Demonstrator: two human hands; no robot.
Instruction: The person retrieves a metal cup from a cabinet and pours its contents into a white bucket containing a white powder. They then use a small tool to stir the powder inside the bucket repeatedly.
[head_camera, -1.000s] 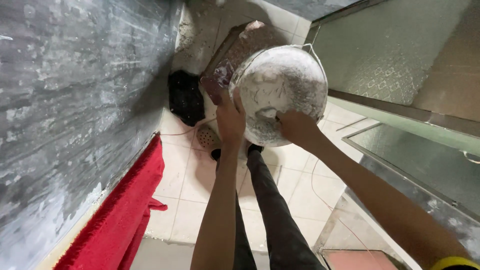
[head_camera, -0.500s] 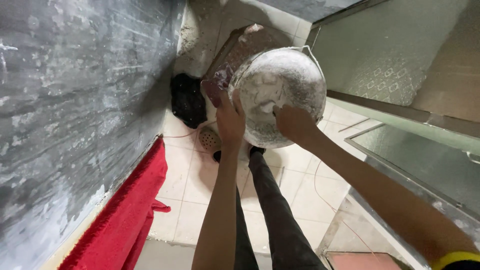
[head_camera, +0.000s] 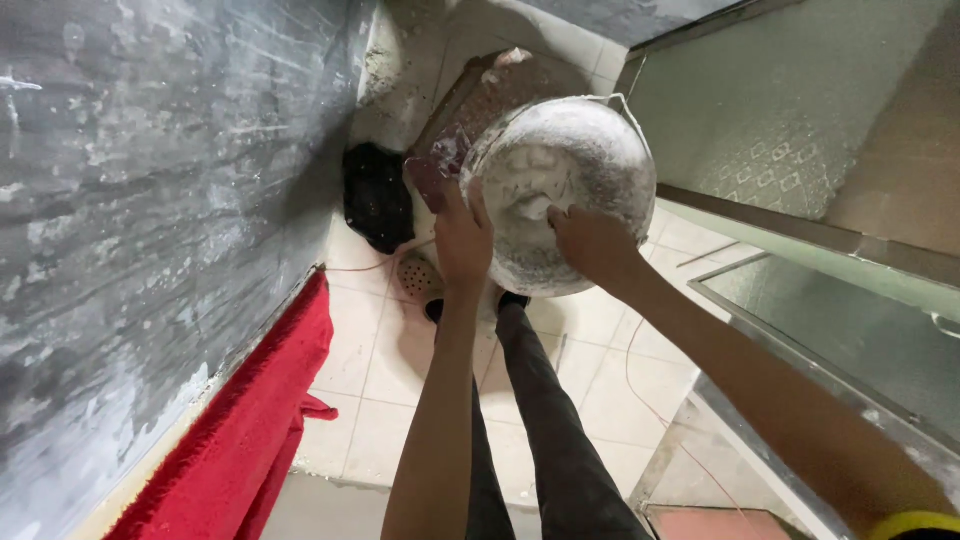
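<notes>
A round metal basin (head_camera: 590, 160), whitened with dusty residue, is held out in front of me above the tiled floor. My left hand (head_camera: 462, 238) grips its near left rim, fingers curled over the edge. My right hand (head_camera: 592, 245) presses on the basin's lower side, fingers spread against the metal. Both forearms reach forward from the bottom of the view. My legs in dark trousers (head_camera: 545, 440) stand below the basin.
A dark grey scratched wall (head_camera: 150, 200) fills the left. A red cloth (head_camera: 255, 420) lies along its base. A black bag (head_camera: 378, 195) and a floor drain (head_camera: 415, 275) sit on the pale tiles. A green-framed patterned glass door (head_camera: 790, 130) stands to the right.
The basin and both hands have stayed in nearly the same place; the basin has tipped slightly and my right hand has shifted a little on its side.
</notes>
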